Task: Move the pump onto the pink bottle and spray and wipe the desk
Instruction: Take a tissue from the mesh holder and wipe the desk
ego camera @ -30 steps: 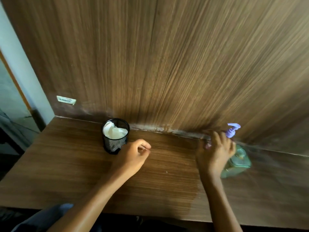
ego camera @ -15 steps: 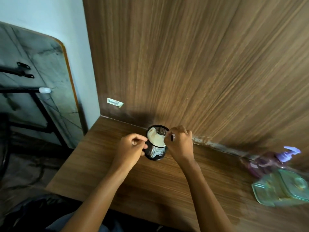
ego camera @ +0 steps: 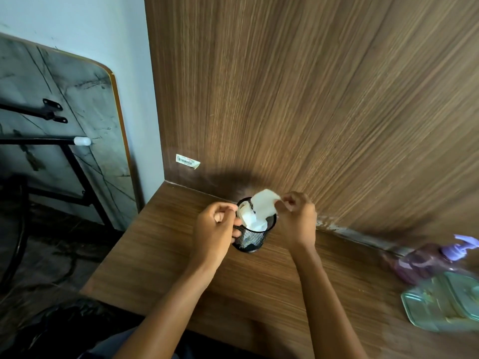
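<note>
A black mesh cup [ego camera: 248, 238] stuffed with white tissues [ego camera: 255, 221] stands on the wooden desk [ego camera: 160, 255] near the back panel. My left hand [ego camera: 216, 229] grips the cup's left side. My right hand [ego camera: 295, 216] pinches the edge of one white tissue [ego camera: 264, 203], which is lifted above the cup's rim. Far right on the desk stands the pink bottle [ego camera: 420, 263] with a purple pump [ego camera: 462, 246] on top, blurred.
A pale green lidded container [ego camera: 445, 301] lies at the desk's right edge, in front of the pink bottle. The wooden back panel [ego camera: 311, 99] carries a barcode sticker [ego camera: 188, 161]. Left of the desk a folded table [ego camera: 64, 112] leans against the wall.
My right hand left the bottle, reached the cup and now pulls a tissue up out of it. My left hand moved onto the cup. The view swung left.
</note>
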`<state>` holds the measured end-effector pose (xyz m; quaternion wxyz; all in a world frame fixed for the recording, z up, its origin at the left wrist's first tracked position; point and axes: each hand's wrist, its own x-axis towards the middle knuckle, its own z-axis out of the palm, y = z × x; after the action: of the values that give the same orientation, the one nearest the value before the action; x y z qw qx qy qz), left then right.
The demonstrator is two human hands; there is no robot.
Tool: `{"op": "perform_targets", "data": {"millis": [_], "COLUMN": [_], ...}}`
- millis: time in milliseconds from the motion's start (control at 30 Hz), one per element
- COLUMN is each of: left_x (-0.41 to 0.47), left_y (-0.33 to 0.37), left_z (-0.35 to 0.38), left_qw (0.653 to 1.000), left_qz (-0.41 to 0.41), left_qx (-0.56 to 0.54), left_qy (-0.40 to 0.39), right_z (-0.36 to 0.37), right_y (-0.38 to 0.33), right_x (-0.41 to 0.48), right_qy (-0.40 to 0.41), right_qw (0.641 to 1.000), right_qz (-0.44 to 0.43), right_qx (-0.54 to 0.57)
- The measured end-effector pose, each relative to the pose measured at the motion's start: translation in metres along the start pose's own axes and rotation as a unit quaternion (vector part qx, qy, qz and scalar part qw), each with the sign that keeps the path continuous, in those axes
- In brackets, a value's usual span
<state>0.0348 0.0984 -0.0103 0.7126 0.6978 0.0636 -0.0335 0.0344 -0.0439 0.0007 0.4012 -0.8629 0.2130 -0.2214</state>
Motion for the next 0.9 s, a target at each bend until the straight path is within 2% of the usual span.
{"op": "perform_targets", "data": {"millis": [67, 167, 267, 367, 467, 600, 700, 800, 900], "left_x": [-0.002, -0.006, -0.011, -0.016, -0.022, -0.031, -0.037, -0.044, -0.046], "left_y": [0.002, 0.001, 0.001, 0.003, 0.004, 0.002, 0.004, 0.005, 0.003], "left_z": [0.004, 0.010, 0.021, 0.036, 0.049, 0.068, 0.082, 0.091, 0.097], "left_qw": [0.999, 0.984, 0.969, 0.961, 0.973, 0.994, 0.995, 0.990, 0.991], "left_qz": [0.043, 0.150, 0.211, 0.237, 0.193, 0.078, 0.041, 0.030, -0.031], "left_qx": [0.005, 0.093, 0.102, 0.125, 0.115, 0.060, 0.032, 0.027, 0.002], "left_qy": [0.021, -0.016, -0.079, -0.073, -0.045, -0.053, -0.089, -0.133, -0.134], "right_z": [-0.010, -0.021, -0.035, -0.049, -0.061, -0.084, -0.093, -0.096, -0.101], "right_y": [-0.005, -0.009, -0.006, 0.003, 0.017, 0.035, 0.044, 0.052, 0.060], "right_x": [-0.001, -0.011, -0.024, -0.033, -0.037, -0.034, -0.034, -0.034, -0.030], "right_qy": [0.003, -0.030, -0.066, -0.085, -0.073, -0.066, -0.102, -0.073, -0.049], "right_qw": [0.991, 0.955, 0.941, 0.941, 0.940, 0.928, 0.919, 0.922, 0.903], "right_qz": [0.046, 0.104, 0.107, 0.096, 0.116, 0.128, 0.119, 0.136, 0.172], "right_qx": [0.129, 0.277, 0.314, 0.313, 0.314, 0.344, 0.363, 0.354, 0.392]}}
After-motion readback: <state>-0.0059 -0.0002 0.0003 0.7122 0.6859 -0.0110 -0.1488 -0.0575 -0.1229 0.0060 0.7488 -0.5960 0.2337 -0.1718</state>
